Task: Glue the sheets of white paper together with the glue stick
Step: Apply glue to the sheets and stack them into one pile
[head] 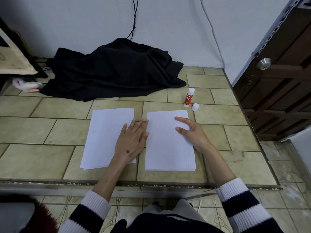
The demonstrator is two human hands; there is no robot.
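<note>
Fingers of our left hand lie straight and close together, flat on the right edge of the left stack of white paper, with the fingertips reaching across the gap toward the neighbouring stack. Our right hand rests on the right stack of paper, its heel near the sheet's right edge; the forefinger points out straight and the thumb is spread from it, both touching the page, gripping nothing. We cannot tell how the remaining fingers of that hand lie, since the palm hides them.

Both stacks lie side by side on the tiled counter, a narrow strip of tile between them. At the lower edges of each stack we see more than one sheet showing, slightly fanned.

Beyond the right stack's far corner stands the glue stick, upright, red label, white top, uncapped or not we cannot tell. Just beside it, to its right and nearer to us, sits a small white cap on the tile, apart from the paper.

Farther back a heap of black cloth lies against the wall, with a dark cable running down into it. A brown door with a metal knob stands at the right. Our sleeves are striped white and dark.
</note>
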